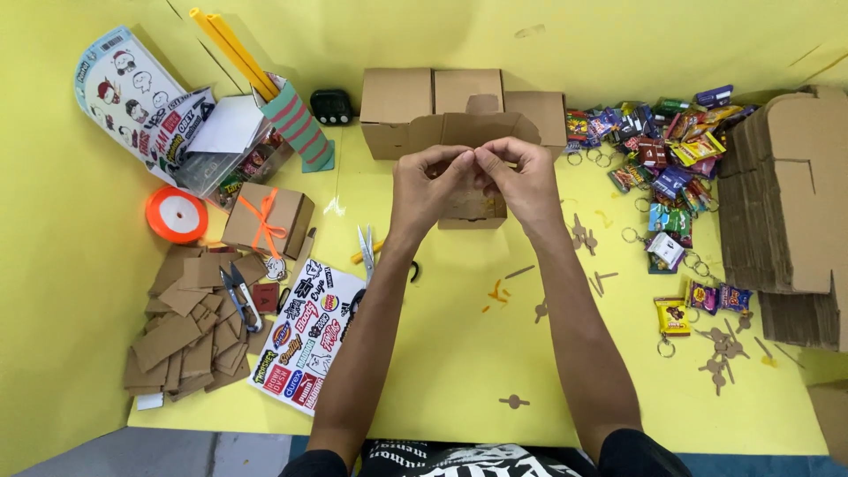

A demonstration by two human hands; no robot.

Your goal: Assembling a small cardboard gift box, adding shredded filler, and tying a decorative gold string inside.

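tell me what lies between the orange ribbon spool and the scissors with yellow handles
In the head view, a small cardboard box tied with an orange ribbon bow sits between the spool and the scissors.

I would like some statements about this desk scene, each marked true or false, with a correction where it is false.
1. Both hands, the left hand and the right hand, are at the small open box. True.
2. The ribbon roll is blue. False: it is orange.
3. The tied box has an orange bow. True.
4. The scissors are in the right hand. False: they lie on the table, near the left forearm.
5. The snack packets lie on the person's left. False: they lie on the right side.
6. The sticker sheet lies flat on the table. True.
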